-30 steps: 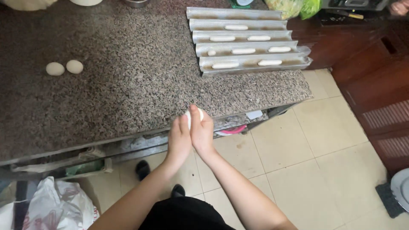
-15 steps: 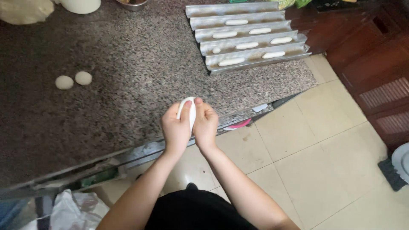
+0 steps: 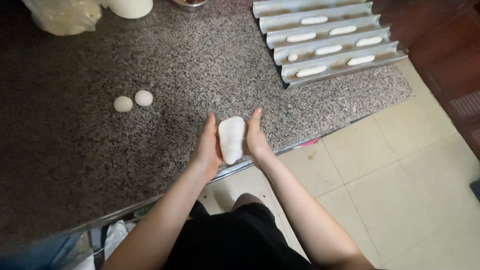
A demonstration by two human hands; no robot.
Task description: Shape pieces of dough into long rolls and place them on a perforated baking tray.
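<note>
White dough piece (image 3: 231, 139), flattened into an oblong, sits pressed between your two hands at the near edge of the tabletop (image 3: 200, 65). Your left hand (image 3: 209, 146) cups its left side and your right hand (image 3: 256, 137) closes on its right, thumbs pointing away from you. Two small dough balls (image 3: 133, 101) lie touching each other on the speckled granite, well off to your left. Far right, a corrugated metal baking tray (image 3: 330, 42) holds shaped dough sticks (image 3: 328, 50) in its channels. A plastic bag (image 3: 62, 15) and a white container (image 3: 131, 7) stand at the far edge. Nothing lies between your hands and the tray.
</note>
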